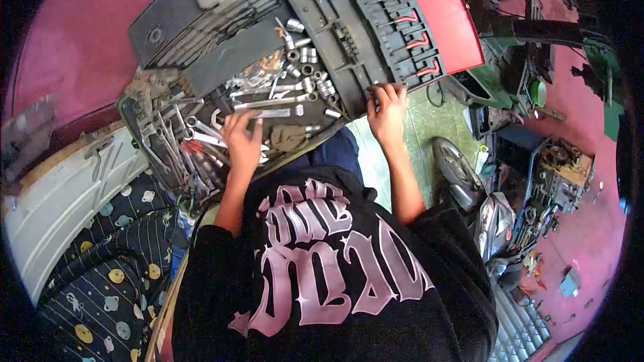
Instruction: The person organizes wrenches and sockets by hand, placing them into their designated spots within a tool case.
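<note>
Metal wrenches [268, 102] and chrome sockets [306, 55] lie loosely across a dark work surface. My left hand [243, 137] rests over the wrenches, fingers spread, close to the end of a long wrench; nothing shows held in it. My right hand [388, 112] is at the front edge of a black tool tray [335, 33], its fingers bent over that edge; whether they grip it cannot be made out. Beside that tray is a black panel of red-handled tools [406, 19]. A brown cloth [288, 137] lies to the right of my left hand.
A dark slotted tray [201, 23] and a flat dark panel [231, 57] lie behind the wrenches. Red-handled pliers [194, 147] are among tools at the left. A motorcycle [463, 171] stands at the right, near a cluttered rack [557, 181].
</note>
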`<state>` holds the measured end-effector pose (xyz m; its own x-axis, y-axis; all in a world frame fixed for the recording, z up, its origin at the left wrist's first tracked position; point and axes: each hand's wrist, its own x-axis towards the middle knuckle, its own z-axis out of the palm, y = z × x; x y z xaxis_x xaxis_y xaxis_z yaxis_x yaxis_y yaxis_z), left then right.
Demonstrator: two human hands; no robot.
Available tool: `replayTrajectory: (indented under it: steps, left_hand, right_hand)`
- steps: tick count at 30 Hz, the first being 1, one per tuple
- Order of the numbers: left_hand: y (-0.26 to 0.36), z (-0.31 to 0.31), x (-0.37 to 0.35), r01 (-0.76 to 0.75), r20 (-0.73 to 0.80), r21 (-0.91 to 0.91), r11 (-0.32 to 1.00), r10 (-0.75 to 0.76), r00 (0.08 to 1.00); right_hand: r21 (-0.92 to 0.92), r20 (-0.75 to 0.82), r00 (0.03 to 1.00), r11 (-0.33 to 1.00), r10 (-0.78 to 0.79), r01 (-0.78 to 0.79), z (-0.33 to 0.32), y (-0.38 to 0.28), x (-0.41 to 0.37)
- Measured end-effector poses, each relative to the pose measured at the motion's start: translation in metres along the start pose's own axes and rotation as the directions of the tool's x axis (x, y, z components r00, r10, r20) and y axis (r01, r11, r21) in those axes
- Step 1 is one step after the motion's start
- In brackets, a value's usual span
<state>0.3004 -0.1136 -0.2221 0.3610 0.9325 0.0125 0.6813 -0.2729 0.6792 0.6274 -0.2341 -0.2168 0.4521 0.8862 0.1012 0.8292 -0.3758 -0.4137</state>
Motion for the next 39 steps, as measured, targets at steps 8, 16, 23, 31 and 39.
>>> replayTrajectory:
  steps: [8, 16, 23, 31, 39]
  left_hand:
    - [-0.085, -0.077, -0.045, 0.268, -0.168, -0.094, 0.959, -0.280, 0.945]
    - [-0.171, -0.092, -0.084, 0.489, -0.193, 0.012, 0.872, -0.478, 0.857]
    - [-0.155, -0.085, -0.082, 0.326, -0.240, 0.229, 0.917, -0.271, 0.932]
    - [-0.170, -0.075, -0.073, 0.286, -0.284, 0.148, 0.947, -0.237, 0.929]
    - [-0.151, -0.078, -0.069, 0.168, -0.242, 0.090, 0.982, -0.142, 0.960]
  right_hand:
    - [0.038, 0.003, 0.990, 0.990, -0.139, 0.139, 0.042, -0.118, -0.024]
    - [0.169, 0.161, 0.853, 0.866, -0.496, 0.472, 0.095, -0.245, -0.054]
    - [0.135, 0.287, 0.632, 0.684, -0.719, 0.717, 0.145, -0.332, -0.055]
    - [0.108, 0.251, 0.638, 0.676, -0.728, 0.729, 0.177, -0.346, -0.056]
    - [0.106, 0.245, 0.626, 0.663, -0.740, 0.742, 0.155, -0.337, -0.044]
